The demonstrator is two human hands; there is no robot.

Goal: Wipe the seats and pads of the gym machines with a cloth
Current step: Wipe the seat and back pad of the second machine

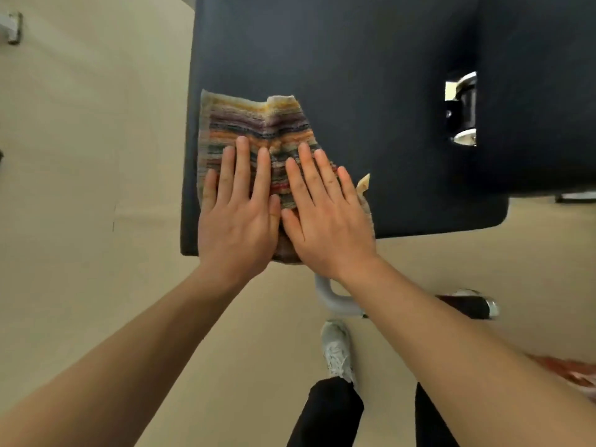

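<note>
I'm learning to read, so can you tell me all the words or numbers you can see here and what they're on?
None: no words, numbers or logos can be read on the striped cloth, the dark pad, the white shoe or the floor.

Pale beige floor seen all around. Small grey block set on floor, far top left, blurred. Bent grey tube seen low in middle. Black roller with shiny end cap placed near tube, to its right. Shiny metal bits seen at upper right. Orange-red patterned thing cut off by right edge.
</note>
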